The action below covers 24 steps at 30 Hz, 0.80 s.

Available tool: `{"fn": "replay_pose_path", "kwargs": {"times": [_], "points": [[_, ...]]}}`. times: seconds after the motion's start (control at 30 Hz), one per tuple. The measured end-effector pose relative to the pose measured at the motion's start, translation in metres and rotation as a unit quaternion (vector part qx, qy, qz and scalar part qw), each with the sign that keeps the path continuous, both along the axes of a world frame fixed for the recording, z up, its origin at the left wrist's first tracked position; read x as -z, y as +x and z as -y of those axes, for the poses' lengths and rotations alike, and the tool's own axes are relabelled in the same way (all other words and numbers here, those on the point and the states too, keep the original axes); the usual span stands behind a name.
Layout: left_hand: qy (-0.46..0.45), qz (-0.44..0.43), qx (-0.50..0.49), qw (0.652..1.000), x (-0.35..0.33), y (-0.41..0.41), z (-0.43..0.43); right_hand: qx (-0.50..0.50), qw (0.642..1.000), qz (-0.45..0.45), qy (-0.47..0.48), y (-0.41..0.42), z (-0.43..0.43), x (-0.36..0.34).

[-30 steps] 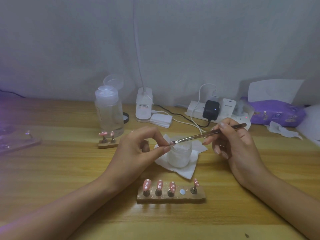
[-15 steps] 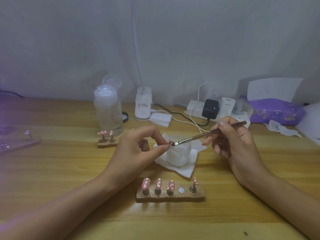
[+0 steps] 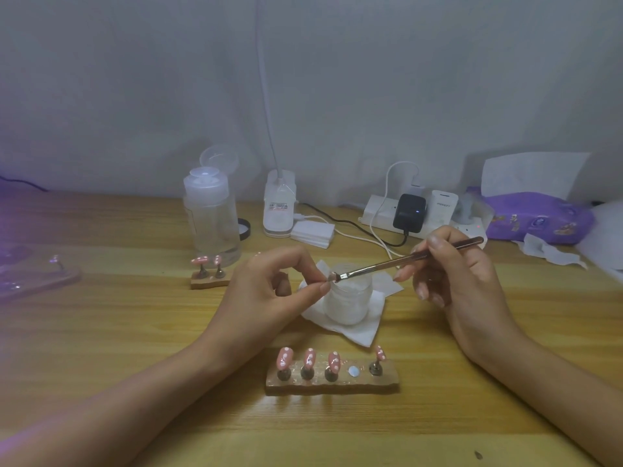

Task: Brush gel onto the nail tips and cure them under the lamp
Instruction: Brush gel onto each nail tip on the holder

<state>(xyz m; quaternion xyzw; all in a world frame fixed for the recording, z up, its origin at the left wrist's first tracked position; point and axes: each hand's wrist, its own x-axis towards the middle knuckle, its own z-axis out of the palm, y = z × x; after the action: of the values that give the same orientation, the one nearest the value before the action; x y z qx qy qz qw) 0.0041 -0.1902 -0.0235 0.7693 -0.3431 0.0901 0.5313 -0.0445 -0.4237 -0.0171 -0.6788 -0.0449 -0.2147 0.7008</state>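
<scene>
Little changed: left hand (image 3: 266,291) pinches nail tip (image 3: 332,275), right hand (image 3: 462,281) grips brush (image 3: 387,264) (bristles touching it).

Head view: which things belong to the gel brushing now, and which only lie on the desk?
In use: brush, in the right hand; nail tip, pinched by the left hand; white jar; wooden holder with four pink tips; small stand with two tips.
Lying about: pump bottle; power strip; black charger; purple tissue pack.
</scene>
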Motion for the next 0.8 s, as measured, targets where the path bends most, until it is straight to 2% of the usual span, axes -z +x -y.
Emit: {"fn": "replay_pose_path", "kwargs": {"times": [0.13, 0.27, 0.4, 0.57, 0.8], "points": [[0.003, 0.002, -0.001, 1.000, -0.001, 0.001, 0.000, 0.017, 1.000, -0.018, 0.007, 0.001, 0.003, 0.001], [0.004, 0.003, 0.004, 1.000, -0.001, 0.000, -0.001, 0.007, 0.999, 0.007, 0.050, 0.001, 0.003, -0.001], [0.001, -0.001, 0.001, 1.000, -0.001, 0.000, 0.001, -0.017, 1.000, 0.005, 0.023, 0.001, 0.000, -0.002], [0.000, -0.002, -0.004, 1.000, 0.000, 0.001, -0.001, 0.002, 1.000, -0.011, 0.018, 0.003, 0.004, 0.000], [0.002, 0.001, 0.005, 1.000, 0.000, 0.001, -0.001, 0.028, 0.998, 0.012, 0.051, 0.003, 0.016, -0.007]]}}
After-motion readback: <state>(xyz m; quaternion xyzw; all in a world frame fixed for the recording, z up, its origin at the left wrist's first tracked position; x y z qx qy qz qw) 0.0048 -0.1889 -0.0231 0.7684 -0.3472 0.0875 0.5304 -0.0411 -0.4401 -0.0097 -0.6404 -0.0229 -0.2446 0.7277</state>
